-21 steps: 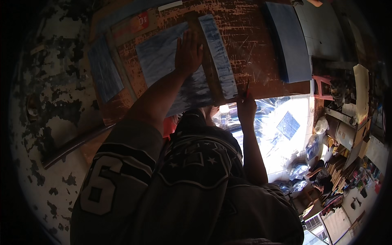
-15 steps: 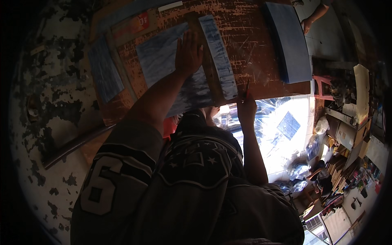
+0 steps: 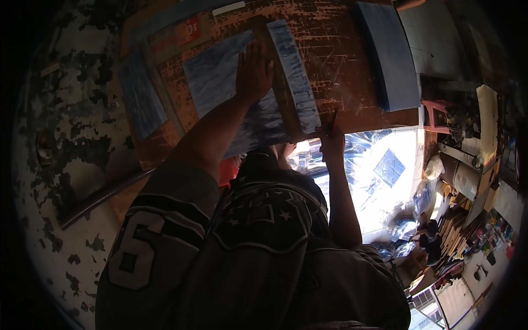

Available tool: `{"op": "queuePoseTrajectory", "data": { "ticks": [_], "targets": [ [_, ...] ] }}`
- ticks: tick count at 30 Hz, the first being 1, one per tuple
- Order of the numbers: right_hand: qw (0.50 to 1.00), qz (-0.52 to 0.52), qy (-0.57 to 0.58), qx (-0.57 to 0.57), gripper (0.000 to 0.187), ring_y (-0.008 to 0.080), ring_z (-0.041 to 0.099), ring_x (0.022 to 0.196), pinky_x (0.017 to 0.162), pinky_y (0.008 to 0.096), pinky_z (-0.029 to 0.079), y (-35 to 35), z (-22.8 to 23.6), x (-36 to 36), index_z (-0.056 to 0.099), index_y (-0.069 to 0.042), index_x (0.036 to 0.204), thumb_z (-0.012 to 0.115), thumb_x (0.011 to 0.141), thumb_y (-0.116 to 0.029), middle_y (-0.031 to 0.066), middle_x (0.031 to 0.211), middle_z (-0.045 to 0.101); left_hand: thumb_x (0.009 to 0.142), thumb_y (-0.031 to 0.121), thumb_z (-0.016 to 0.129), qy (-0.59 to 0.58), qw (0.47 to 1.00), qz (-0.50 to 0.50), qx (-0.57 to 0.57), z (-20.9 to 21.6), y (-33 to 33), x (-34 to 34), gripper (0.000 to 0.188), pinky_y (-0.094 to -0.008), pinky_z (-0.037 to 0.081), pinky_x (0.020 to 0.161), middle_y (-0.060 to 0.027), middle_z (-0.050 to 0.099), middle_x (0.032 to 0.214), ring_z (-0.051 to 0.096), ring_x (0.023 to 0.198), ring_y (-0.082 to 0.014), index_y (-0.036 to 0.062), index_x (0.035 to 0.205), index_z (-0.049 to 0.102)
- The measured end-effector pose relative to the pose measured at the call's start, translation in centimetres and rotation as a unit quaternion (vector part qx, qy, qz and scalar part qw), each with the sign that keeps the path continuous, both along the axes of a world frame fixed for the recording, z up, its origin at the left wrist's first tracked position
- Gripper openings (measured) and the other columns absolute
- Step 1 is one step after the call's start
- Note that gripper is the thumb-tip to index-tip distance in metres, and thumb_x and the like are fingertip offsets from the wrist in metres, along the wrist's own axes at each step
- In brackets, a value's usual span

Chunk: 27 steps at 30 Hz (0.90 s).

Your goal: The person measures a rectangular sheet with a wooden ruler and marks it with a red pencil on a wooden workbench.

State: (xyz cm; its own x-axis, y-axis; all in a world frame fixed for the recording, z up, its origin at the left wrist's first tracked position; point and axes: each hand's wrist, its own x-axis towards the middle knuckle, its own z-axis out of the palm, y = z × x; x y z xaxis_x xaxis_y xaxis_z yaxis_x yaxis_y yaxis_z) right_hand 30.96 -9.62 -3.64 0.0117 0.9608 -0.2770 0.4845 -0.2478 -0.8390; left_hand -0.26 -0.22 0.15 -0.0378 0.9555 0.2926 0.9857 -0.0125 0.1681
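My left hand (image 3: 254,71) lies flat with fingers stretched on a mottled blue sheet (image 3: 212,71), its edge by a long brown flat bar (image 3: 283,93). To the right of the bar runs a narrow blue strip (image 3: 294,71). At the near edge of the worktable my right hand (image 3: 332,144) is closed round a slim pointed tool (image 3: 332,125) with a red part. Its dark tip points away from me; whether it is a knife or a pencil I cannot tell. The strip's near end lies just left of this hand.
A stack of blue sheets (image 3: 388,60) sits at the right of the scratched brown worktable (image 3: 341,71). Another blue piece (image 3: 142,93) lies at the left. Shiny plastic (image 3: 352,148) covers the bright floor beyond my right arm. Another person's arm (image 3: 410,4) shows at the top right.
The other person's arm at the top right has drawn away from the blue stack, up toward the picture's edge. My right hand has barely shifted; my left hand stays put.
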Motion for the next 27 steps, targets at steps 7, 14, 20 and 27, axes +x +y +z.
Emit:
{"op": "queuePoseTrajectory", "data": {
  "ticks": [7, 14, 20, 27],
  "targets": [
    [0.993, -0.034, 0.055, -0.096, 0.021, 0.0108, 0.05, 0.042, 0.039, 0.0282, 0.039, 0.6, 3.5, -1.0, 0.056, -0.006, 0.087, 0.072, 0.088, -0.019, 0.0005, 0.057, 0.05, 0.107, 0.033, 0.037, -0.002, 1.0, 0.002, -0.001, -0.5, 0.0, -0.1, 0.06, -0.057, 0.019, 0.121, -0.0278, 0.028, 0.159, 0.024, 0.151, -0.0402, -0.0013, 0.155, 0.028],
    [0.971, -0.066, 0.131, -0.187, 0.02, 0.0104, 0.049, 0.042, 0.038, 0.0275, 0.038, 1.2, 5.1, -1.1, 0.056, -0.007, 0.085, 0.072, 0.089, -0.018, -0.001, 0.055, 0.048, 0.107, 0.036, 0.035, 0.009, 1.0, 0.008, -0.015, -0.4, 0.2, 0.1, 0.061, -0.0557, 0.018, 0.122, -0.0257, 0.026, 0.161, 0.022, 0.152, -0.0385, -0.0002, 0.156, 0.026],
    [0.981, -0.042, 0.098, -0.161, 0.023, 0.0101, 0.049, 0.042, 0.036, 0.0264, 0.037, 1.3, 7.0, -1.6, 0.054, -0.007, 0.086, 0.074, 0.089, -0.019, -0.0013, 0.056, 0.047, 0.107, 0.035, 0.036, 0.011, 1.0, 0.008, -0.012, -0.5, 0.1, 0.0, 0.061, -0.0555, 0.018, 0.123, -0.0253, 0.025, 0.161, 0.021, 0.152, -0.0381, 0.0, 0.156, 0.026],
    [0.985, -0.05, 0.112, -0.124, 0.024, 0.0101, 0.048, 0.042, 0.036, 0.0261, 0.037, 0.6, 5.2, -1.6, 0.052, -0.008, 0.097, 0.073, 0.09, -0.018, -0.0006, 0.06, 0.048, 0.107, 0.034, 0.036, -0.006, 1.0, 0.006, -0.013, -0.1, 0.3, 0.4, 0.06, -0.057, 0.019, 0.122, -0.0268, 0.026, 0.16, 0.022, 0.151, -0.0395, -0.0005, 0.156, 0.026]
  ]
}}
